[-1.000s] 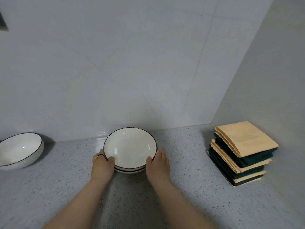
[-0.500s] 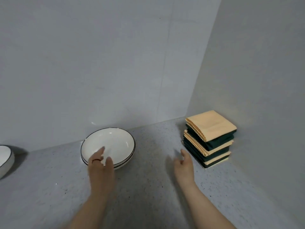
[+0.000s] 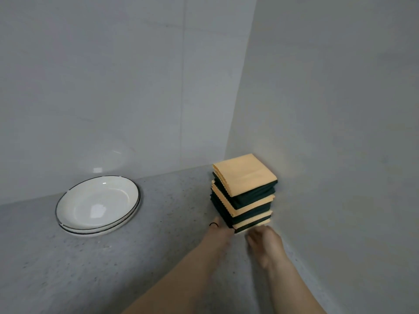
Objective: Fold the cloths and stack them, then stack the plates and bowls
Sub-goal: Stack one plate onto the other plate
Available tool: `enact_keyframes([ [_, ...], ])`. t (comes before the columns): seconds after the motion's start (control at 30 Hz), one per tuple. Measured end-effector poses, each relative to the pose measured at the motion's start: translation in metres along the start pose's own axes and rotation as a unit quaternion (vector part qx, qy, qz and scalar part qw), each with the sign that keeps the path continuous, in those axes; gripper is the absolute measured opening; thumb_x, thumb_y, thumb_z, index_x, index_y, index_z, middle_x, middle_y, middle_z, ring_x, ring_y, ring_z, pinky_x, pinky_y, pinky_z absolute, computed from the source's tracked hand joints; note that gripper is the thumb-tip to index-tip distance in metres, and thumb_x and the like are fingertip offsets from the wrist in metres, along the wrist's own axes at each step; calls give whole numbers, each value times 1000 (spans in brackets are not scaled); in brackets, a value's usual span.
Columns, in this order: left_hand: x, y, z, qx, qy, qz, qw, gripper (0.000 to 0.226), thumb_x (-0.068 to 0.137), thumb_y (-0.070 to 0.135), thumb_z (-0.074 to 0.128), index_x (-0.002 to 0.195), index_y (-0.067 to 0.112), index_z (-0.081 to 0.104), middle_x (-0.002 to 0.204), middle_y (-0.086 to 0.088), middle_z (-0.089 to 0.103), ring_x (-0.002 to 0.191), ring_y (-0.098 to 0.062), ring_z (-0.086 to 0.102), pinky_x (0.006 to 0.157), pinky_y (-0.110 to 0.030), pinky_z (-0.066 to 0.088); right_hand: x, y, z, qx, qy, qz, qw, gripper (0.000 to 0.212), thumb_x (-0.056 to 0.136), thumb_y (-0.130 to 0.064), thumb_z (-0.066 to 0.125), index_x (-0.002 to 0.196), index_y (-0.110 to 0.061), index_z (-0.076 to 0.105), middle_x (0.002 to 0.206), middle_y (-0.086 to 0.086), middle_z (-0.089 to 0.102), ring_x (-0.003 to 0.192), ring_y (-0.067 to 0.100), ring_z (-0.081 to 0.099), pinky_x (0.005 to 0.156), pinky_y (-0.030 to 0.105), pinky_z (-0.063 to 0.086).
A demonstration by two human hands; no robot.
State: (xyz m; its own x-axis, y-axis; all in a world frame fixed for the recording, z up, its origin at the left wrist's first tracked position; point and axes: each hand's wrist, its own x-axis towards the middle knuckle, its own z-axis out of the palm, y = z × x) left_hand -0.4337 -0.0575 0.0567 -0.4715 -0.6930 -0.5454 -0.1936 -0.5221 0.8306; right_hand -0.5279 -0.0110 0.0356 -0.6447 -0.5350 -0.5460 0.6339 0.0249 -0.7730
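Reaching into the corner now, both hands are down at the foot of the folded cloth stack (image 3: 244, 193), which sits on the speckled counter (image 3: 158, 257) against the right wall. Left hand (image 3: 221, 232) touches the lower left edge; its fingers are hidden, so I can't tell their pose. Right hand (image 3: 264, 240) looks loosely curled at the front bottom corner, blurred. Stacked plates (image 3: 97, 206) rest well apart, left. Soft, light cloths will likely slump; gripping low from both sides seems wise.

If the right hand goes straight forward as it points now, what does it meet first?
Probably the bottom of the stack of folded cloths; the right hand is almost touching it already.
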Motion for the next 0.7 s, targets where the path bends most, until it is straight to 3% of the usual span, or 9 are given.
enact_keyframes([
  [0.07,12,2,15,-45,7,-5,999,58,94,-9,36,146,8,17,137,-18,41,114,-27,48,66,-25,40,11,-1,2,8,-28,3,1000,27,89,11,28,91,-4,50,92,13,53,80,23,52,85,31,45],
  [0.2,40,-4,21,-9,18,6,1000,50,92,-9,39,140,3,31,138,-24,43,126,-35,45,98,-37,41,22,-6,12,33,-72,2,997,34,89,14,28,111,-2,48,89,13,57,80,23,54,63,26,53],
  [0.3,52,6,21,4,34,29,999,53,91,-10,38,141,6,30,139,-20,43,128,-33,44,99,-34,40,36,-10,22,39,-87,12,995,32,88,14,29,104,-2,52,88,14,58,79,25,55,50,20,56],
  [0.37,60,14,17,-12,32,30,999,60,90,-16,31,144,9,25,140,-21,42,128,-33,42,101,-36,38,47,-11,32,32,-96,17,995,31,88,15,31,98,-4,53,87,14,58,79,26,56,55,25,57],
  [0.5,91,23,2,-10,26,40,999,71,85,-19,31,148,12,19,143,-18,39,128,-32,41,105,-40,38,73,-10,55,0,-104,0,995,44,86,16,32,124,1,46,96,15,59,92,32,55,86,43,48],
  [0.63,114,38,-8,-1,36,52,998,72,82,-24,28,147,7,20,145,-21,34,132,-33,37,107,-40,33,93,-9,76,-5,-108,-8,994,50,86,18,30,130,-1,43,105,16,59,97,32,55,83,39,49],
  [0.7,121,41,-10,-8,47,65,997,71,83,-25,25,147,6,19,145,-19,36,131,-31,37,107,-37,32,104,-8,85,-11,-108,-11,994,53,84,19,31,132,0,42,119,21,56,111,36,52,92,42,47],
])
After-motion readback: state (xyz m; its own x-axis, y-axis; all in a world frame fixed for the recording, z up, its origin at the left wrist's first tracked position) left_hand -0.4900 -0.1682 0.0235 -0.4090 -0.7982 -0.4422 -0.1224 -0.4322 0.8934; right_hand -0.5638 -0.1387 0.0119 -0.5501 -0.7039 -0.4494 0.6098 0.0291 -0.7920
